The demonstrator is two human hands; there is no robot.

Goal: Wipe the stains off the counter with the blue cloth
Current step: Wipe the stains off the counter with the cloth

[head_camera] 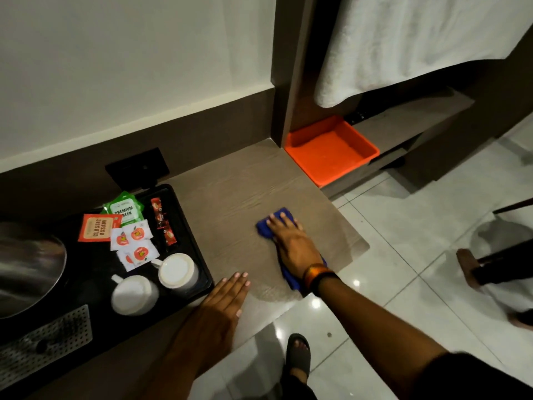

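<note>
The blue cloth [269,225] lies on the brown wood-grain counter [230,194], near its right edge. My right hand [291,243] presses flat on top of the cloth, fingers pointing away from me, and covers most of it; blue shows past my fingertips and by my wrist. My left hand [227,298] rests flat on the counter near the front edge, fingers together, holding nothing. No stain stands out on the counter in this dim light.
A black tray [187,226] at the left holds tea sachets [124,212] and two white cups [177,271]. A metal kettle [26,267] stands further left. An orange bin [331,151] sits behind the counter's far right corner. Another person's foot [467,267] is on the tiled floor.
</note>
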